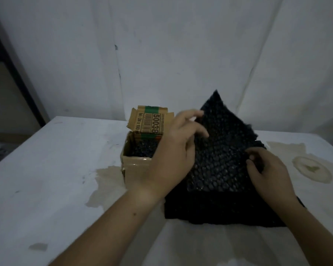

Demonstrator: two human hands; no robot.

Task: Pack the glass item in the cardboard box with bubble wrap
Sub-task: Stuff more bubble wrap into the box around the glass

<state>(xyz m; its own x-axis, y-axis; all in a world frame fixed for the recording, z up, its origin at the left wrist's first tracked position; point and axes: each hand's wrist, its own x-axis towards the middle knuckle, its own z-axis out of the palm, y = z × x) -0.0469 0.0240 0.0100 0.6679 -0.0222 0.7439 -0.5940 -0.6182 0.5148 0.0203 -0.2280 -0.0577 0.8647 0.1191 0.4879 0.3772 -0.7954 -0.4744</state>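
Right now the black bubble wrap (223,160) lies on the white tabletop (46,169), its near part flat and its far corner lifted into a peak between the two hands. The left hand (173,148) reaches across the front of the cardboard box (136,164) with its fingers spread, the fingertips resting on the raised left edge of the sheet. The right hand (267,169) sits on the sheet's right side, thumb and fingers pinched onto a fold of the wrap. Just left of the sheet stands the cardboard box, open at the top, with one flap (150,121) upright at the back showing a barcode and printed numbers. More dark bubble wrap shows inside the box. The left wrist hides the box's right side. No glass item can be made out; whether it lies under the wrap cannot be told. Brownish stains (104,181) mark the tabletop beside the box and to the right of the sheet.
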